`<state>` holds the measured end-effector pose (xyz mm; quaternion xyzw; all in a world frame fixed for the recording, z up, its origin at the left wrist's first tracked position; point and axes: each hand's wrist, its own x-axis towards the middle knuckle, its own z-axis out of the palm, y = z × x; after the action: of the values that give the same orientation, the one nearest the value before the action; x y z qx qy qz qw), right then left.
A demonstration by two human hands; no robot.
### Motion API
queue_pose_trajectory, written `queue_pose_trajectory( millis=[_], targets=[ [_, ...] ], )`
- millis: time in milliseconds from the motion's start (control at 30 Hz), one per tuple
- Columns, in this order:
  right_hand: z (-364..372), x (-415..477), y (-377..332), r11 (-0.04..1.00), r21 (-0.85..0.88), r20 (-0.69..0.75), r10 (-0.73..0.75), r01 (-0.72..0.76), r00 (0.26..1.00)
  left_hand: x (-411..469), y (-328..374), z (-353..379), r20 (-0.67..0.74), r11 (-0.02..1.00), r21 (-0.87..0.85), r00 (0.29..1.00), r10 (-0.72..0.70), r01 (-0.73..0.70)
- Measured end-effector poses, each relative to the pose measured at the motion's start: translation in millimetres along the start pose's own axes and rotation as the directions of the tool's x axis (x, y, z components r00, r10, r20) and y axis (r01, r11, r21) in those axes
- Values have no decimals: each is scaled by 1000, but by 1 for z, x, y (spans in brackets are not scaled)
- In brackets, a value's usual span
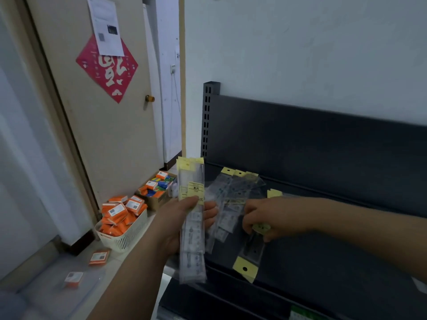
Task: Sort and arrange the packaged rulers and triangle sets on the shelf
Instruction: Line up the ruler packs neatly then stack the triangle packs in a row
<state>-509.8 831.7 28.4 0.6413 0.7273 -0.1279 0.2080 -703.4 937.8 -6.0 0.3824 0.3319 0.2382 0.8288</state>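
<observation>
I am looking at a pale wall (300, 42) filling the upper right of the frame, and a beige door (97, 135) leaning across the upper left with a red diamond decoration (107, 70) and a white paper notice (105, 26) stuck on it. Below the wall, a dark metal shelf (323, 262) is taking up the lower right, its back panel (312, 139) rising behind it and a slotted upright post (208, 118) standing at its left end.

At lower left, on the floor, a white slatted basket (126, 236) is holding orange boxes (120, 213), and a cardboard box (157, 192) of mixed orange and blue packs is sitting just behind it.

My left hand (182, 225), centre bottom, is gripping a stack of packaged rulers (191, 218) upright, thumb across the front and fingers wrapped behind; the yellow header cards are at the top. My right hand (268, 218) is reaching in from the right, fingers curled down and pinching a single ruler pack (250, 255) that is lying on the shelf with its yellow header toward the bottom of the frame. Between the hands, loose ruler packs (233, 192) are lying fanned on the shelf, overlapping, headers toward the back panel.
</observation>
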Motion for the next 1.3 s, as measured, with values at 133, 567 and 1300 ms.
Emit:
queue_pose_trajectory(
  millis=[133, 567, 1300],
  targets=[
    [-6, 3, 4, 997, 48, 11, -66, 65, 998, 0, -1, -1, -24, 1000, -28, 1000, 6, -7],
    [-10, 6, 22, 924, 368, -166, -49, 108, 985, 5, -6, 2, -32, 1000, -17, 999, 24, -25],
    [-8, 8, 6, 27, 905, -325, 688, 424, 649, 29, -22, 72, 230, 972, 85, 953, 196, -220]
  ],
)
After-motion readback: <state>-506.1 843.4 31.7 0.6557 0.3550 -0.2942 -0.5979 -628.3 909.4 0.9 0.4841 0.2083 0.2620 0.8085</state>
